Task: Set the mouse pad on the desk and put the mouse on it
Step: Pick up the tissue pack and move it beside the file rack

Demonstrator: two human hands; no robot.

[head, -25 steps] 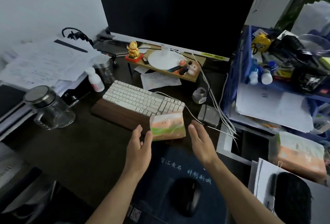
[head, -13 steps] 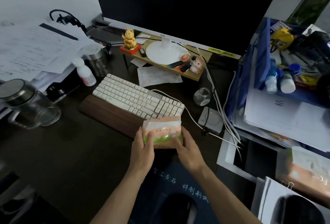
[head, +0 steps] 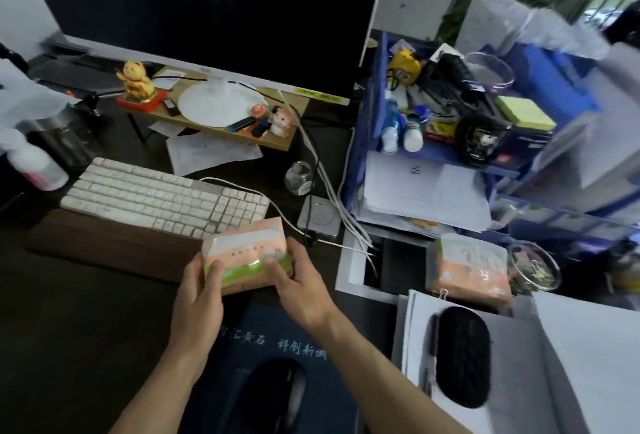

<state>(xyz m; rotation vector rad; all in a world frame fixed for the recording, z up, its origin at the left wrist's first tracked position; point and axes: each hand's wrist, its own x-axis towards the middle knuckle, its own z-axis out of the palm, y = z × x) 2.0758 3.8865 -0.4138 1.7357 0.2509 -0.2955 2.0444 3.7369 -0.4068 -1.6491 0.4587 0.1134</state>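
Note:
A dark blue mouse pad [head: 263, 336] with pale lettering lies flat on the dark desk near the front edge. A black mouse [head: 277, 395] rests on it, between my forearms. Just beyond the pad, my left hand [head: 201, 298] and my right hand [head: 298, 284] clasp an orange-and-green tissue pack [head: 246, 253] from both sides, in front of the keyboard's right end. The pack's lower edge is hidden by my fingers.
A white keyboard [head: 162, 198] with a wooden wrist rest [head: 104, 243] sits to the left. Behind are a monitor, a small wooden shelf [head: 214, 122] and white cables [head: 329, 205]. Right: blue paper trays [head: 433, 156], a second tissue pack [head: 467, 267], a black case [head: 460, 354] on papers.
My two hands, open and apart a second ago, have closed on the tissue pack from both sides and hold it. The view has swung to the right.

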